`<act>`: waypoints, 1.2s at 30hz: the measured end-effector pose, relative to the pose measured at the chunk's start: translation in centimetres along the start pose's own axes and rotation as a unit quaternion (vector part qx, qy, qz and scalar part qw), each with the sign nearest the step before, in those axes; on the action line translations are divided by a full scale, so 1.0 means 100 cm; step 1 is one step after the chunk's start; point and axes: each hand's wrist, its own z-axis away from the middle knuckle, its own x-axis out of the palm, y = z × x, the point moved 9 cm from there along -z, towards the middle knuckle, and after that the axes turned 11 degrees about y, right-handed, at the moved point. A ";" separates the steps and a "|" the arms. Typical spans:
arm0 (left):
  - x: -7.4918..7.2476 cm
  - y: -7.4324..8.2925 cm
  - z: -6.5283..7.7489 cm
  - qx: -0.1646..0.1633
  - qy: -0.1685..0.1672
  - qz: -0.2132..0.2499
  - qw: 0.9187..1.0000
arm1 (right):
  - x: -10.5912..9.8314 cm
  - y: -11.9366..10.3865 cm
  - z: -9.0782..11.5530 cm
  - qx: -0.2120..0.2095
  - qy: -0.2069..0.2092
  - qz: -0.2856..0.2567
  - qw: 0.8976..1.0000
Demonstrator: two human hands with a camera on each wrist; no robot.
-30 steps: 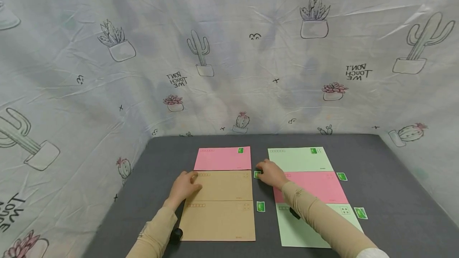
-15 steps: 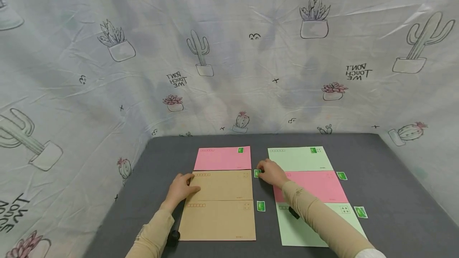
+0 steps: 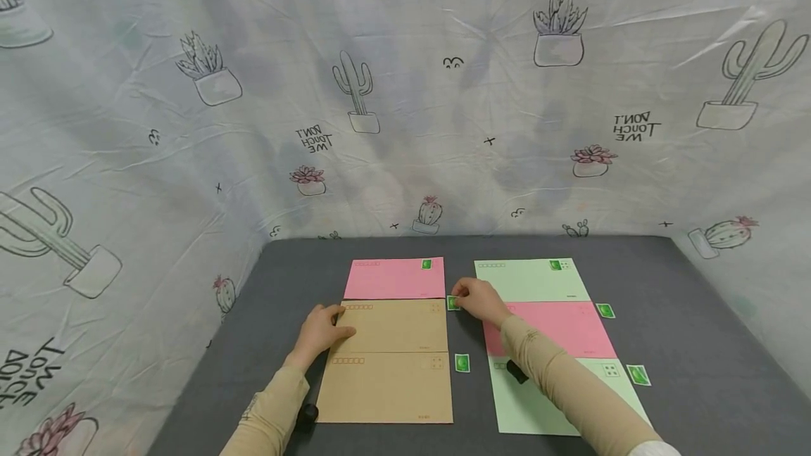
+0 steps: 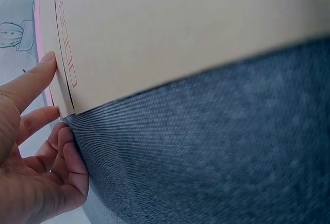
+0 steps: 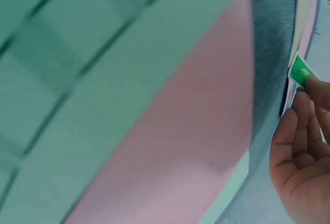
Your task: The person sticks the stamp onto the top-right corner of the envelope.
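My right hand (image 3: 481, 300) pinches a green stamp (image 3: 453, 303) between thumb and fingers, just right of the upper brown envelope (image 3: 393, 329). In the right wrist view the stamp (image 5: 299, 71) sticks out beyond the thumb. My left hand (image 3: 320, 331) touches that brown envelope at its left edge. In the left wrist view, the thumb and a finger of this hand (image 4: 31, 147) lie on the paper's edge, and the other fingers curl loosely beside it. A lower brown envelope (image 3: 386, 393) lies directly in front, and a pink envelope (image 3: 386, 280) with a stamp lies behind.
Right of the brown envelopes stand a green envelope (image 3: 526, 281) with a stamp, a pink envelope (image 3: 570, 329) and another green envelope (image 3: 532, 407), partly under my right forearm. Loose stamps lie on the grey table: one stamp (image 3: 462, 363) between the columns, others at right (image 3: 605, 310).
The right hand has moved the pinched stamp slightly left and away from me, closer to the brown envelope's right edge. The left hand has shifted only slightly along the envelope's left edge.
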 end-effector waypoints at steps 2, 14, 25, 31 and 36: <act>0.000 0.000 0.000 0.000 0.001 -0.001 1.000 | 0.002 -0.003 -0.001 0.000 -0.002 -0.022 1.000; 0.001 -0.002 0.000 0.002 -0.002 0.003 1.000 | 0.026 -0.017 -0.009 0.010 -0.014 -0.081 0.997; 0.002 -0.002 -0.004 0.003 -0.001 -0.003 1.000 | 0.041 -0.018 -0.017 0.004 -0.022 -0.053 0.998; 0.003 -0.003 -0.006 0.002 -0.002 -0.001 1.000 | 0.043 -0.021 -0.018 -0.002 -0.032 -0.018 0.999; 0.002 -0.003 -0.005 -0.002 -0.003 -0.002 1.000 | 0.045 -0.028 -0.017 -0.015 -0.040 0.015 0.999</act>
